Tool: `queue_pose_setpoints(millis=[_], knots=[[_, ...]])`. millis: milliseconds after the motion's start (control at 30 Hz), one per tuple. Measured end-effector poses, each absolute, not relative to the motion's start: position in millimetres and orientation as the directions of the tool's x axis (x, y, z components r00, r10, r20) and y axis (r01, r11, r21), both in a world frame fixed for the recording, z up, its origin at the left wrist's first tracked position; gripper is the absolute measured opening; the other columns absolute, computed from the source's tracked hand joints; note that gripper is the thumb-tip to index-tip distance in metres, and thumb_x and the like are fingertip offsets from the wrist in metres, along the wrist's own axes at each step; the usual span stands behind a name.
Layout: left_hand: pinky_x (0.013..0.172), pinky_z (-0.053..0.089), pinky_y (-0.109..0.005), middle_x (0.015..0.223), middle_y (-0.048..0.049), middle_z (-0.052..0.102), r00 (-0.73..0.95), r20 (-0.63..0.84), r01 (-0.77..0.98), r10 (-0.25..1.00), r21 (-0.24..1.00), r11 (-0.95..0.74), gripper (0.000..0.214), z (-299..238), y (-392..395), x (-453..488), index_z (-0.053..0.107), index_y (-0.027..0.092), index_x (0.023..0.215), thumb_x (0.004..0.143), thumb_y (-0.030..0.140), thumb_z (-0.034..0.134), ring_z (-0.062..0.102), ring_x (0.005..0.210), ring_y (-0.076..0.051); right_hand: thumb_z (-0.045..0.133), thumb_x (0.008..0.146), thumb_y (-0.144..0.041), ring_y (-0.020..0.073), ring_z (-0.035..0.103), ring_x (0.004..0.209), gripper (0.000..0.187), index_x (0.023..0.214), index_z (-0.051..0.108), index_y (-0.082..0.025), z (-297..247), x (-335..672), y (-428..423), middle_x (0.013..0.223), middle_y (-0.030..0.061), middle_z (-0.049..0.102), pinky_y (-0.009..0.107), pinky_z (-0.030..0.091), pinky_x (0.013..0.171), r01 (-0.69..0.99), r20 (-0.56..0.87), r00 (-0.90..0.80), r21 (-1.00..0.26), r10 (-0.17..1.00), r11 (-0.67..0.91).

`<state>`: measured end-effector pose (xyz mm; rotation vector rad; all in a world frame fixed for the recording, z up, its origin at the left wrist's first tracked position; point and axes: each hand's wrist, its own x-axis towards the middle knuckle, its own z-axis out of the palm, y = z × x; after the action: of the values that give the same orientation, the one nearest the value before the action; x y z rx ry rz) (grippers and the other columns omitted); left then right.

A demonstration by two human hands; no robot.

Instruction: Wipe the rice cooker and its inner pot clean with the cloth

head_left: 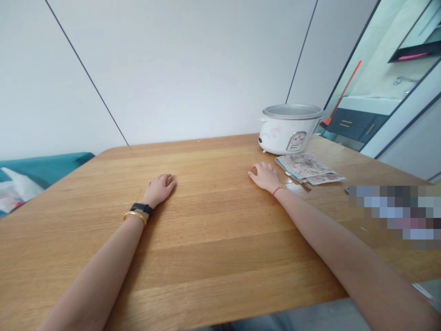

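My left hand (160, 189) rests on the left half of the wooden table (206, 220), palm down, with its fingers apart and nothing in it. A black band and a gold bangle circle that wrist. Palm down too, my right hand (264, 176) lies on the table with its fingers loosely spread and empty. Just right of it are folded patterned cloths (308, 168), lying flat in a small stack. Behind the cloths a white rice cooker (289, 131) stands upright without a lid. Its inside is mostly hidden from this angle.
A white wall (193, 69) rises behind the table. At the left is a teal seat (62, 168) with a white plastic bag (22, 186). A pixelated patch covers something on the table's right side. Through the doorway, an orange-handled broom (344, 92) leans near a sink cabinet (360, 123).
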<state>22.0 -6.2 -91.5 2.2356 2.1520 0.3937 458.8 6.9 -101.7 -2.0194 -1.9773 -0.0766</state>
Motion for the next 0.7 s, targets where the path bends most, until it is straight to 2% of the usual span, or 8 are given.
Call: queue_pose_setpoints(millis=[133, 333, 533, 633, 700], knots=[[0.112, 0.044, -0.045, 0.145, -0.013, 0.064, 0.045, 0.188, 0.981, 0.981, 0.178, -0.079, 0.051, -91.4, -5.5, 20.9, 0.063, 0.021, 0.133, 0.099, 0.051, 0.042, 0.058, 0.134, -0.032, 0.05, 0.1, -0.048, 0.0325, 0.053, 0.126, 0.038, 0.122, 0.068, -0.023, -100.9, 458.4, 6.3, 0.13, 0.0143, 0.063, 0.049, 0.042, 0.106, 0.985, 0.252, 0.041, -0.174, 0.967, 0.004], [0.115, 0.042, -0.044, 0.146, -0.0126, 0.063, 0.05, 0.183, 0.981, 0.982, 0.175, -0.082, 0.053, -92.4, -4.7, 20.4, 0.064, 0.018, 0.133, 0.099, 0.051, 0.041, 0.056, 0.137, -0.031, 0.051, 0.1, -0.047, 0.0321, 0.053, 0.126, 0.037, 0.122, 0.068, -0.024, -99.7, 457.1, 4.8, 0.131, 0.0134, 0.063, 0.048, 0.042, 0.107, 0.984, 0.261, 0.045, -0.18, 0.964, 0.003], [0.116, 0.04, -0.045, 0.15, -0.0178, 0.059, -0.026, 0.176, 0.98, 0.984, 0.196, -0.01, 0.068, -91.0, -7.5, 23.0, 0.043, 0.013, 0.155, 0.099, 0.051, 0.044, 0.054, 0.14, -0.032, 0.051, 0.1, -0.046, 0.0323, 0.053, 0.127, 0.036, 0.122, 0.069, -0.023, -97.1, 456.6, 2.8, 0.132, 0.0132, 0.063, 0.049, 0.043, 0.107, 0.985, 0.248, 0.037, -0.17, 0.968, 0.006], [0.115, 0.042, -0.045, 0.149, -0.0158, 0.06, 0.023, 0.166, 0.983, 0.986, 0.174, -0.052, 0.059, -90.4, -8.1, 23.3, 0.056, 0.015, 0.144, 0.1, 0.051, 0.041, 0.055, 0.139, -0.033, 0.051, 0.1, -0.047, 0.0333, 0.053, 0.126, 0.038, 0.124, 0.069, -0.023, -96.2, 456.1, 2.1, 0.132, 0.0135, 0.063, 0.05, 0.043, 0.106, 0.985, 0.244, 0.042, -0.171, 0.969, 0.0], [0.115, 0.042, -0.047, 0.148, -0.0164, 0.061, 0.023, 0.171, 0.984, 0.985, 0.172, -0.053, 0.058, -90.7, -7.8, 23.2, 0.057, 0.015, 0.143, 0.1, 0.051, 0.042, 0.056, 0.138, -0.033, 0.051, 0.1, -0.047, 0.0338, 0.054, 0.126, 0.038, 0.124, 0.069, -0.023, -96.2, 455.9, 1.9, 0.131, 0.0138, 0.064, 0.05, 0.043, 0.106, 0.985, 0.245, 0.042, -0.17, 0.969, 0.001]])
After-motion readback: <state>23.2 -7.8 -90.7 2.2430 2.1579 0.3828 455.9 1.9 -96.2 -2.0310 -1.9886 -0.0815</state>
